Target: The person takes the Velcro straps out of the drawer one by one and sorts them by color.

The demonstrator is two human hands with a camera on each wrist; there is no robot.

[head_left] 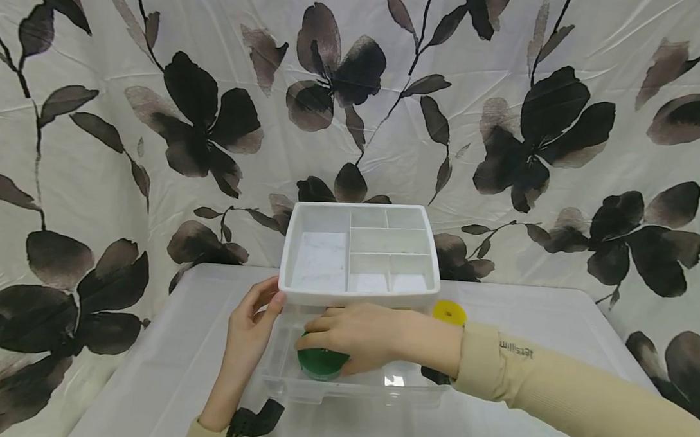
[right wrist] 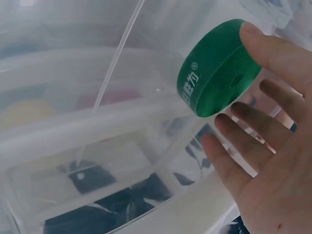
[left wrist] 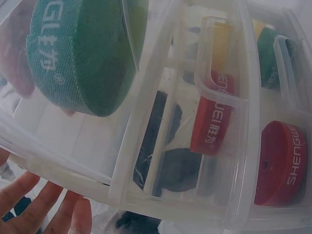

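A green tape roll [head_left: 322, 363] with white lettering sits at the left part of a clear plastic box [head_left: 298, 390]. My right hand [head_left: 364, 338] reaches over it and grips it; in the right wrist view the thumb lies on its upper edge and the fingers on the lower side. Behind the hand, a white divided tray [head_left: 318, 296] stands tilted towards me. My left hand [head_left: 247, 331] touches the tray's lower left corner, and its fingers [left wrist: 46, 197] look fairly straight along the rim in the left wrist view.
A yellow roll [head_left: 449, 311] sits to the right, partly behind my right forearm. Through clear plastic, the left wrist view shows a red roll [left wrist: 282, 163] and another red one [left wrist: 212, 119]. A flower-patterned cloth [head_left: 353, 116] hangs behind the white table [head_left: 515, 308].
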